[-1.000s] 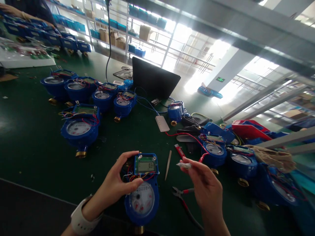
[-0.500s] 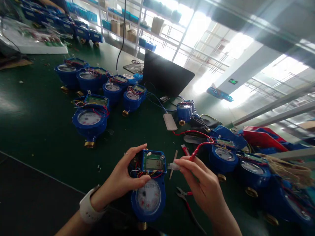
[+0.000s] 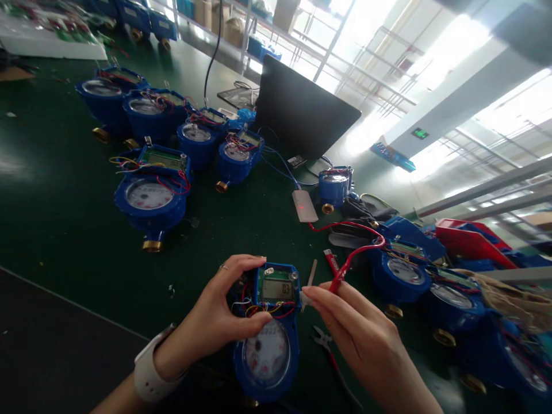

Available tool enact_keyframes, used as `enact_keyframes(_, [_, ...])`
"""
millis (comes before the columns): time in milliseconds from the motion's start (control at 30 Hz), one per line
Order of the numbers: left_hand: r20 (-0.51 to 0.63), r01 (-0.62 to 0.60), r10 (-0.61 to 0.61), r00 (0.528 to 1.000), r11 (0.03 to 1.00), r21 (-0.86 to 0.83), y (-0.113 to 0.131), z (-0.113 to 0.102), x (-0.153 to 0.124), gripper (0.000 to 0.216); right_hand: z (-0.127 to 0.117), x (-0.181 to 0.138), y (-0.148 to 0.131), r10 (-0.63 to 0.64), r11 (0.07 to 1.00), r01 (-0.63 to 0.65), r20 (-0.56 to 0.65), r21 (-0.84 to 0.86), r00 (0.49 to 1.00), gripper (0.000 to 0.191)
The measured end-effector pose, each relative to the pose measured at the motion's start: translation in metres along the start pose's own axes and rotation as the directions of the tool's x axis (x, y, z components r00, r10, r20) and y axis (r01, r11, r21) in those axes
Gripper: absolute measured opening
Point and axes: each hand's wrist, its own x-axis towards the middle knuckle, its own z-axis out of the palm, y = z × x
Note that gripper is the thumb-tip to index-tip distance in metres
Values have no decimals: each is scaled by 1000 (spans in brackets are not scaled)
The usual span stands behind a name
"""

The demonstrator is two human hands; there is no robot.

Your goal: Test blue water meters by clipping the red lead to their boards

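Observation:
A blue water meter (image 3: 266, 356) with a round dial and a small lit-up circuit display (image 3: 276, 289) stands at the near edge of the table. My left hand (image 3: 230, 305) grips the display housing from the left, index finger at its top and thumb across its lower part. Between the thumb and fingers of my right hand (image 3: 357, 328) is a small pale connector plug (image 3: 305, 297), pressed to the housing's right side. Its pins are hidden. A red cable (image 3: 353, 251) runs from the plug to a white adapter box (image 3: 304, 206), where a red light shows.
Cutting pliers (image 3: 323, 339) lie beside my right hand, with a thin flat strip (image 3: 313, 272) and a red-labelled item (image 3: 331, 261) beyond. Several more meters stand left (image 3: 150, 198) and right (image 3: 400, 273). A laptop (image 3: 302, 112) and a red bin (image 3: 472, 244) are farther back.
My right hand has moved the connector plug left against the meter's housing; its pins, visible before, are now hidden. A red light now shows on the white box. The camera view has shifted.

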Motion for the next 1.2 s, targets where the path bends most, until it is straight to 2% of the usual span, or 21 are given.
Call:
enact_keyframes(333, [-13,-36,35,999,999,-9,-4,2,-2,60,-2,4,-5,-7,1000,7,13,-22,1000,25])
enact_keyframes(567, [-23,-41,41,999,999,-7,-1,2,0,60,-4,9,-3,-16,1000,17,65,-20,998,26])
enact_keyframes(867, [-3,-52,52,999,999,-4,1,1,1,59,-8,12,0,71,996,-79,152,49,986,22])
enact_keyframes(1200, [-7,-47,47,999,999,-7,0,0,0,56,-12,20,0,118,987,-135,188,84,975,24])
